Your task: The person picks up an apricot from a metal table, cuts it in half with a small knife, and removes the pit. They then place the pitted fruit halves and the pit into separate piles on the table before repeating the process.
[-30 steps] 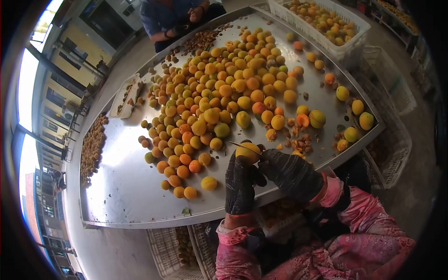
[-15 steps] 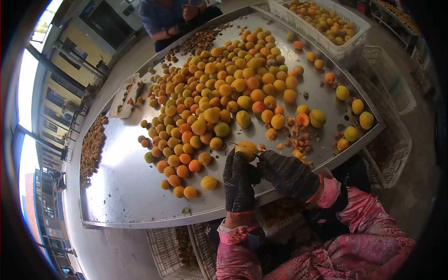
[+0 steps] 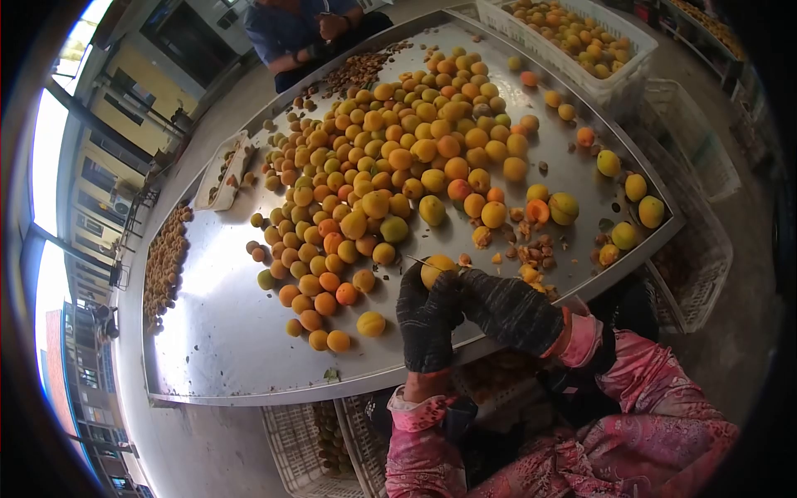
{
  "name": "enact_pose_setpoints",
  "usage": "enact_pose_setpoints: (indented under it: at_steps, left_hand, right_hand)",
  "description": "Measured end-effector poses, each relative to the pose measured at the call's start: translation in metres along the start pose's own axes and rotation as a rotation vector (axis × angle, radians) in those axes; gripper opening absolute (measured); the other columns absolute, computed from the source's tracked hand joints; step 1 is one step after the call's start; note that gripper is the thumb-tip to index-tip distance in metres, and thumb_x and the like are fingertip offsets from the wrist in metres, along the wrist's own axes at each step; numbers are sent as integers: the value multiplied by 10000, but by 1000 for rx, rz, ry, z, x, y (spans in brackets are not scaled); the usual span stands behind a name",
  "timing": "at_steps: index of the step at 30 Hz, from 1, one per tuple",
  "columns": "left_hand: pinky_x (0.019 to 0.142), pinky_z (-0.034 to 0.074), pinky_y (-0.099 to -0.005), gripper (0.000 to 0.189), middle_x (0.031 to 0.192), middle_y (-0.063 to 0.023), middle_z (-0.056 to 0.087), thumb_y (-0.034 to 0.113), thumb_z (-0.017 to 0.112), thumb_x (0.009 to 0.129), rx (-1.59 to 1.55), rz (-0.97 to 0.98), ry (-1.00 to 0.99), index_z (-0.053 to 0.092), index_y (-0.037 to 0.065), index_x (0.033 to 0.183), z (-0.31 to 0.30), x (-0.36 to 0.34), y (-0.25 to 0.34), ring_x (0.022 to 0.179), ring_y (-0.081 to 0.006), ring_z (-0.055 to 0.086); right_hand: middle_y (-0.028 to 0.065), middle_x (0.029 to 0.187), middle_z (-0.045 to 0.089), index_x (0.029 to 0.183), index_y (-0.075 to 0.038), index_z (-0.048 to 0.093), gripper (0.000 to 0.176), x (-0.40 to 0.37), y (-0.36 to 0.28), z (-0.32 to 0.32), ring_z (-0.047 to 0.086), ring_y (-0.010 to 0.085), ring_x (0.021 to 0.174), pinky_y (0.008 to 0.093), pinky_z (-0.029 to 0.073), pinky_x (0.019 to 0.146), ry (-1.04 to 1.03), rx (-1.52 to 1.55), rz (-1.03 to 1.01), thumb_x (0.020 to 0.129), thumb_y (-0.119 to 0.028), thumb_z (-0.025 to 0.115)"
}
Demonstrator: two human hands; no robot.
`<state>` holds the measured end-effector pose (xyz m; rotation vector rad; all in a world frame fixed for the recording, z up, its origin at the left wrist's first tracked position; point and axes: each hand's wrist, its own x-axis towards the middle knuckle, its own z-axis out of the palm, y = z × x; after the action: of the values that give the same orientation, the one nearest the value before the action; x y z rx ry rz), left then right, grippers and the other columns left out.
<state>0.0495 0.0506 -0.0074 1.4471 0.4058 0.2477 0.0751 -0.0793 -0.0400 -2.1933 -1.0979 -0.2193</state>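
Observation:
Both my hands wear dark knit gloves and meet over the near edge of the steel table (image 3: 224,332). My left hand (image 3: 426,322) is closed around a yellow apricot (image 3: 437,267). My right hand (image 3: 508,309) presses against it from the right and grips a small knife (image 3: 413,260), whose thin blade lies across the top of the fruit and sticks out to the left. A big heap of apricots (image 3: 390,158) covers the middle and far part of the table.
Pits and fruit scraps (image 3: 531,249) lie just beyond my hands. A white crate of apricots (image 3: 573,37) stands at the far right; more crates (image 3: 311,440) sit below the table. Another person (image 3: 307,33) works at the far end. A small tray (image 3: 220,170) rests at the left.
The apricot and both hands shifted slightly up and left, and the fruit has turned in my left hand under the blade. The person at the far end moved their hands.

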Motion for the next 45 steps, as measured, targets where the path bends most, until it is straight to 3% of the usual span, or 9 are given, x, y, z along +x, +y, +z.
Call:
enact_pose_setpoints:
  at_steps: [23,25,29,31,35,37,38,40,45]
  left_hand:
    - [456,397,-217,453,748,-46,586,434,492,890,-51,-232,45,574,-3,978,-8,10,-21,532,-91,502]
    - [524,434,-230,267,757,-56,586,240,547,885,-17,129,21,575,-8,978,-16,26,-59,610,-107,548]
    - [613,447,-213,278,793,-37,583,243,561,880,91,-73,61,564,-11,992,-1,5,-3,717,-89,547]
    - [618,442,-214,291,821,-25,583,248,565,879,-17,58,17,560,-13,1006,-5,4,-8,714,-74,525]
    - [537,446,-246,290,842,-30,589,237,569,877,44,221,40,553,-16,1016,-4,3,-20,648,-82,527]
    - [451,420,-263,352,790,-49,597,314,544,885,-9,57,54,548,-19,999,-4,2,-15,550,-100,514]
    - [451,420,-263,352,790,-49,597,314,544,885,-8,58,56,548,-19,999,-10,6,-19,550,-100,514]
    - [408,392,-257,421,702,-73,594,400,492,889,151,184,58,547,-8,980,-25,20,-28,485,-122,503]
    - [418,396,-248,434,663,-94,591,405,464,887,-204,-223,-95,555,-16,944,-39,15,-9,490,-146,532]
  right_hand:
    - [202,1144,536,1151,8,539,368,-3,1,-1,560,296,1005,372,473,813,0,-324,-154,799,-96,517]
    - [202,1055,565,1097,33,564,321,1,-3,-6,588,303,924,346,502,737,-11,-210,-122,801,-86,528]
    - [188,1033,574,1095,33,560,324,0,10,10,583,315,916,353,496,756,86,-425,-377,795,-86,529]
    - [170,1069,568,1105,23,554,348,2,7,7,569,323,957,360,489,782,-167,781,165,776,-86,532]
    - [144,1063,572,1098,3,561,339,7,0,-4,579,295,930,348,490,763,-222,1014,427,770,-82,534]
    - [134,1047,576,1064,-30,582,303,1,10,2,594,261,880,326,491,740,181,-149,-280,767,-63,537]
    - [134,1047,576,1064,-30,582,303,6,5,-7,594,261,880,326,491,740,181,-148,-282,767,-63,537]
    - [129,1027,576,1050,-68,595,259,17,-5,-35,600,231,845,320,489,728,-415,666,458,797,-78,544]
    - [83,1046,567,1068,-91,589,285,25,-3,-64,577,154,871,299,476,746,-208,943,548,787,-92,639]
